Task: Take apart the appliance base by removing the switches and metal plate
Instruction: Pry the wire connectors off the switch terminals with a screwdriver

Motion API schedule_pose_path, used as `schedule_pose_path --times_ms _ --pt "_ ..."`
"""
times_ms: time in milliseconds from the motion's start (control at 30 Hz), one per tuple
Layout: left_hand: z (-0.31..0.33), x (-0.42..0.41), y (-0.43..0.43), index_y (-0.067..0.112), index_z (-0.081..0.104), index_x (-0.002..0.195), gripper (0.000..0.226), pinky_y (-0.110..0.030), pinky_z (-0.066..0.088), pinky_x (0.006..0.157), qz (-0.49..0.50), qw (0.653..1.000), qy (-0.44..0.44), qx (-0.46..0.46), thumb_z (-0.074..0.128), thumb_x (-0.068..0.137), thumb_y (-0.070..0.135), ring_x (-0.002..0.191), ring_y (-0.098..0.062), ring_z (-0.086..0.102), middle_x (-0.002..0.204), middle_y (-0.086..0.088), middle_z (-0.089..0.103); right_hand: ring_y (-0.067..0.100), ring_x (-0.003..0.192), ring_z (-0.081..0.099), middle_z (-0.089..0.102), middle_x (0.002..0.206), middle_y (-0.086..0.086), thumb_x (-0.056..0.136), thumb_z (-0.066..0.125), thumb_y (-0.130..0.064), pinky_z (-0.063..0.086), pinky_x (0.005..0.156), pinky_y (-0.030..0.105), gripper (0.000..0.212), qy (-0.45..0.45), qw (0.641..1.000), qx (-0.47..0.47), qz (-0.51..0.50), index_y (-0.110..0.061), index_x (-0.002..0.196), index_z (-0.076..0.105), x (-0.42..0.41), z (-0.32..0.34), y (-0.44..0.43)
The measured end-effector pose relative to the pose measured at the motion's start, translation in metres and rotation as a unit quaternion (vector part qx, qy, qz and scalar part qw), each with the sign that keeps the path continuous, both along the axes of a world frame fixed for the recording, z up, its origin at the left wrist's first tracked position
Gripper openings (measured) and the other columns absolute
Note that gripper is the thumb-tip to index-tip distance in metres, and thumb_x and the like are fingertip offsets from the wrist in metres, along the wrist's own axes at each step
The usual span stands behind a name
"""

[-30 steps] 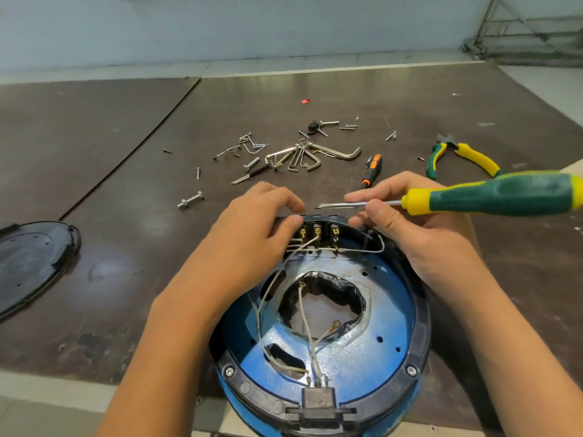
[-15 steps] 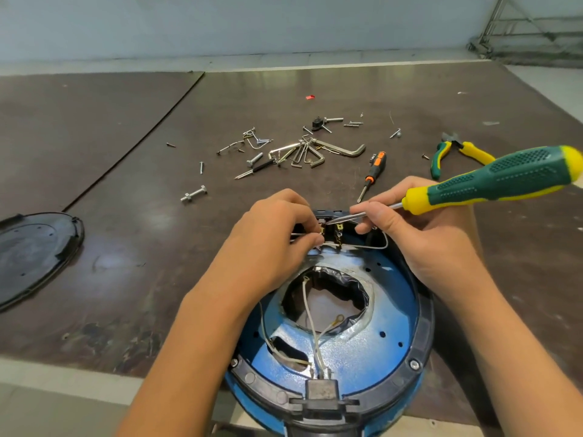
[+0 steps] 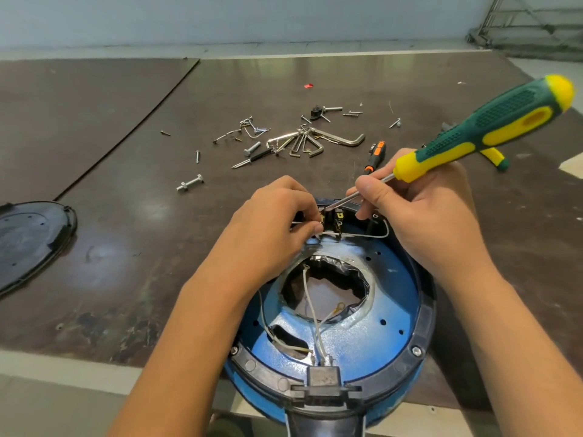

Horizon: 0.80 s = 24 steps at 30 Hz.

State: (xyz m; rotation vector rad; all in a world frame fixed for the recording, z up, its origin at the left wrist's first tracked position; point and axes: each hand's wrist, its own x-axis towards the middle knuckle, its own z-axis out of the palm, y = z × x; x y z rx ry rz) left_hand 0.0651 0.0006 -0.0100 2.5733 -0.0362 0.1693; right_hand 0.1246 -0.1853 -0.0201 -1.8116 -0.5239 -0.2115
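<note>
With right hand (image 3: 419,216) curled round shaft of green-and-yellow screwdriver (image 3: 492,121), tips handle up from level, sinks tip among brass-terminal switches (image 3: 334,217) at far rim of round blue appliance base (image 3: 394,310); with left hand (image 3: 268,222), pinches white wire (image 3: 362,235). Looks set to pry.

1. Appliance base (image 3: 426,313): round, blue shell with black rim, open side up, overhanging the table's (image 3: 126,247) near edge.
2. Switches (image 3: 336,217): brass-terminal cluster seated at the base's far rim, white wires (image 3: 317,329) attached.
3. Metal plate (image 3: 375,339): blue, perforated, ragged central opening, seated inside the rim.
</note>
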Motion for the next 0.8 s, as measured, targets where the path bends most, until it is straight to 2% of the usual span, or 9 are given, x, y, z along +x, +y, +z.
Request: schedule_pose_path --times_ms 100,200,267,333,400,467,600,800 --pt "0.0 0.0 0.0 0.034 0.065 0.083 0.011 -0.044 0.051 0.093 -0.001 1.0 -0.001 0.003 0.071 0.092 0.031 0.104 -0.013 0.058 0.115 0.012 0.057 0.026 0.061 0.071 0.071 0.063 0.006 0.095 0.072 -0.017 0.06 0.073 0.054 0.019 0.012 1.0 0.013 -0.004 -0.022 0.077 0.069 0.001 -0.001 0.0" --pt "0.0 0.001 0.001 0.031 0.069 0.087 0.005 -0.043 0.051 0.093 0.001 1.0 -0.001 0.012 0.072 0.092 0.031 0.105 -0.013 0.057 0.115 0.011 0.057 0.028 0.058 0.067 0.071 0.067 0.016 0.097 0.07 -0.017 0.059 0.075 0.056 0.017 0.047 0.998 0.033 -0.008 -0.008 0.083 0.071 0.004 -0.006 -0.001" --pt "-0.001 0.001 0.001 0.029 0.071 0.089 0.003 -0.045 0.051 0.094 0.004 1.0 -0.004 0.016 0.072 0.091 0.03 0.106 -0.015 0.058 0.116 0.01 0.058 0.026 0.055 0.064 0.071 0.073 0.024 0.096 0.07 -0.014 0.06 0.073 0.052 0.017 0.07 0.996 0.057 -0.01 -0.002 0.084 0.07 0.007 -0.009 -0.002" --pt "-0.002 0.002 0.001 0.028 0.072 0.089 0.002 -0.046 0.05 0.094 0.005 1.0 -0.003 0.019 0.072 0.091 0.029 0.107 -0.016 0.058 0.116 0.008 0.058 0.021 0.051 0.06 0.071 0.075 0.027 0.096 0.07 -0.013 0.058 0.066 0.042 0.017 0.088 0.993 0.076 -0.011 -0.003 0.082 0.069 0.009 -0.01 -0.002" --pt "-0.001 0.002 0.0 0.028 0.072 0.089 0.002 -0.046 0.05 0.094 0.005 1.0 0.0 0.021 0.072 0.092 0.028 0.107 -0.018 0.058 0.116 0.007 0.058 0.016 0.05 0.057 0.07 0.073 0.025 0.096 0.07 -0.013 0.052 0.063 0.031 0.019 0.11 0.989 0.094 -0.012 -0.007 0.078 0.07 0.01 -0.012 -0.002" --pt "0.0 0.001 -0.001 0.028 0.07 0.088 0.004 -0.046 0.05 0.094 0.005 1.0 0.003 0.023 0.072 0.092 0.028 0.107 -0.019 0.058 0.117 0.006 0.058 0.014 0.05 0.055 0.067 0.063 0.014 0.096 0.07 -0.016 0.048 0.062 0.024 0.02 0.13 0.986 0.1 -0.014 -0.003 0.081 0.071 0.011 -0.014 -0.003" --pt "0.002 0.0 -0.002 0.031 0.065 0.086 0.009 -0.046 0.05 0.095 0.002 1.0 0.007 0.025 0.071 0.092 0.028 0.108 -0.018 0.057 0.118 0.006 0.057 0.015 0.051 0.054 0.059 0.05 -0.003 0.096 0.07 -0.016 0.048 0.058 0.019 0.023 0.155 0.981 0.12 -0.009 0.006 0.089 0.069 0.014 -0.017 -0.004" --pt "0.001 0.001 -0.002 0.026 0.07 0.089 0.004 -0.046 0.05 0.093 0.004 1.0 -0.001 0.03 0.072 0.092 0.027 0.106 -0.018 0.058 0.117 0.004 0.058 0.015 0.052 0.055 0.06 0.051 -0.001 0.095 0.071 -0.017 0.048 0.06 0.02 0.025 0.147 0.982 0.121 0.002 0.007 0.089 0.07 0.014 -0.018 -0.004"
